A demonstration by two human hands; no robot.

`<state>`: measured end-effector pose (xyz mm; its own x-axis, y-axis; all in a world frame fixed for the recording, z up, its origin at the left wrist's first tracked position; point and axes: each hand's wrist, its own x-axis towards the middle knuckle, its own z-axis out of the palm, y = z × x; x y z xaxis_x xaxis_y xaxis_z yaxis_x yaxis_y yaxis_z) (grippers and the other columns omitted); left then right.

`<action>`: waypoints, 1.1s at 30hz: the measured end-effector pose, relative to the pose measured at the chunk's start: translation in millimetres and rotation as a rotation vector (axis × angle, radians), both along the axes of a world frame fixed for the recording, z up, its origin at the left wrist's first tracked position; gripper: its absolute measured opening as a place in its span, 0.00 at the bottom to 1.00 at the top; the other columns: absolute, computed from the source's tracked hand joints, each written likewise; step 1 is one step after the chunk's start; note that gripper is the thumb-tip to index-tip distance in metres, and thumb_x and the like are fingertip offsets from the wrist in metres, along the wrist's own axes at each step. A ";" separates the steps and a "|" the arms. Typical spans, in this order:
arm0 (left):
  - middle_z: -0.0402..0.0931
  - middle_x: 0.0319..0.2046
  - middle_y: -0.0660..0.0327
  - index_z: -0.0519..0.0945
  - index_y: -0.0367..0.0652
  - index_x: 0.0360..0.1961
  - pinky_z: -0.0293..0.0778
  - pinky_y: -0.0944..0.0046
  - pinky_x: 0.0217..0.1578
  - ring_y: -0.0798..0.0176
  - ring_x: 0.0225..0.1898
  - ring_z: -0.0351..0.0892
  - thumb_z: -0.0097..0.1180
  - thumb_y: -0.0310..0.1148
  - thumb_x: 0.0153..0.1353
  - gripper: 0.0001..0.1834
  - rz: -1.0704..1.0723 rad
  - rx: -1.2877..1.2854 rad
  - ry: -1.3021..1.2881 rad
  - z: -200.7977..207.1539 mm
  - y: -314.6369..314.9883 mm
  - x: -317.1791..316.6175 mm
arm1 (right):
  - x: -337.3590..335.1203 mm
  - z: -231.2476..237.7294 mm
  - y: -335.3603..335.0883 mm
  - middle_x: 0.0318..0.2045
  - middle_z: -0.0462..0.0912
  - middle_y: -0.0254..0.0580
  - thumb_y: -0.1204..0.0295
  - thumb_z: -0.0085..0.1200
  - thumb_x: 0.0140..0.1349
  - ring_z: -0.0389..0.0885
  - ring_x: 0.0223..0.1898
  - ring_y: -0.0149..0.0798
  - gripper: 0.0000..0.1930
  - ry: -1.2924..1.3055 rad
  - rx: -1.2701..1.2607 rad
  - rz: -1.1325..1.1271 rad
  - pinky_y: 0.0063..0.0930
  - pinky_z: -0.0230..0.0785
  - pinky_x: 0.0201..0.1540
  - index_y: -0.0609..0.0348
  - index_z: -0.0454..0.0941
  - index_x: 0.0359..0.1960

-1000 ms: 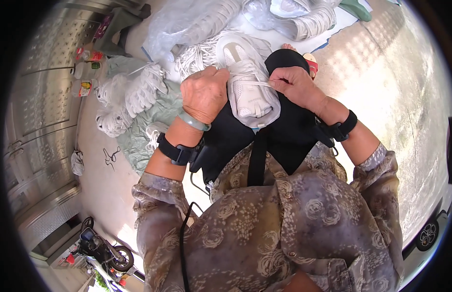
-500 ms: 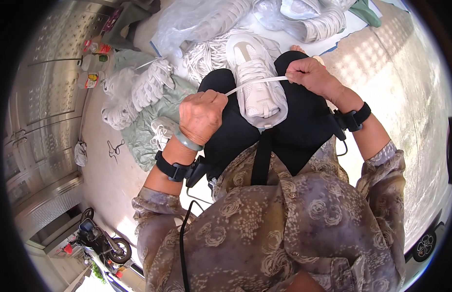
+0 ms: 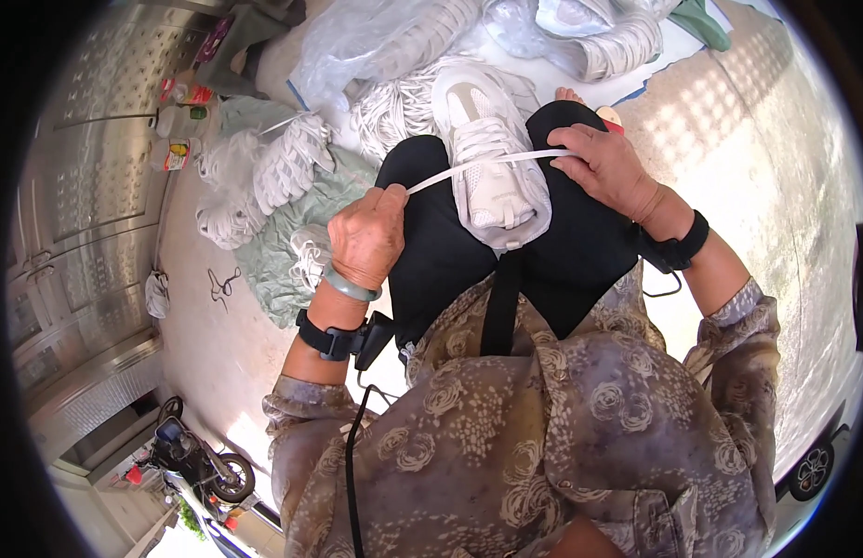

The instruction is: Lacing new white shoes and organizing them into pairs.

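Note:
A white sneaker (image 3: 497,200) rests between my knees, its toe pointing away and its heel toward me. Across its tongue runs a flat white shoelace (image 3: 450,173), stretched between both hands. My left hand (image 3: 367,236) is closed on one side of the lace, left of the shoe. To the right of the shoe, my right hand (image 3: 610,167) pinches the other side between thumb and fingers. Further lacing crosses the front of the shoe. A heap of loose white laces (image 3: 391,109) lies just beyond it.
White sneakers (image 3: 287,163) and a single shoe (image 3: 310,253) lie on a green sheet (image 3: 264,279) at left. Plastic bags (image 3: 385,42) with bundled white items are at the back. Bottles (image 3: 171,153) stand by metal doors (image 3: 87,186). A motorcycle (image 3: 204,465) is at lower left.
My left hand has moved left and slightly down, drawing out more lace on that side. My right hand has shifted slightly right and its fingers have changed their grip.

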<state>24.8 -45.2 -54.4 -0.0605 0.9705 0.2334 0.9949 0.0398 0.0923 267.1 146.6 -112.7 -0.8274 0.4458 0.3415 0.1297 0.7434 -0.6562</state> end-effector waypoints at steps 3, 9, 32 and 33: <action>0.72 0.20 0.57 0.74 0.43 0.31 0.69 0.59 0.20 0.52 0.22 0.74 0.52 0.25 0.52 0.04 0.043 -0.021 -0.020 -10.6 -15.3 -16.6 | 3.5 3.3 -1.0 0.26 0.74 0.42 0.72 0.53 0.52 0.75 0.30 0.48 0.12 -0.042 0.062 -0.021 0.37 0.67 0.34 0.54 0.70 0.39; 0.74 0.24 0.56 0.75 0.44 0.33 0.71 0.58 0.22 0.50 0.22 0.75 0.52 0.27 0.52 0.06 0.120 -0.033 -0.007 -29.6 -73.8 -59.0 | 48.5 -5.2 13.3 0.26 0.74 0.42 0.74 0.52 0.53 0.75 0.25 0.46 0.09 -0.081 0.251 -0.098 0.33 0.68 0.24 0.55 0.72 0.36; 0.63 0.05 0.65 0.72 0.43 0.15 0.53 0.70 0.06 0.71 0.05 0.58 0.47 0.44 0.59 0.20 1.283 -0.520 -0.789 -82.7 -285.5 -181.4 | 327.3 -59.5 61.9 0.12 0.69 0.27 0.58 0.47 0.61 0.61 0.11 0.23 0.15 -0.397 -0.920 -1.256 0.19 0.61 0.17 0.56 0.75 0.27; 0.63 0.05 0.65 0.72 0.43 0.14 0.51 0.71 0.06 0.72 0.04 0.57 0.47 0.45 0.59 0.21 1.119 -0.663 -0.956 -78.6 -263.4 -167.9 | 280.1 -46.2 45.5 0.10 0.63 0.25 0.58 0.47 0.61 0.55 0.09 0.22 0.14 -0.329 -1.034 -1.140 0.18 0.53 0.14 0.54 0.73 0.24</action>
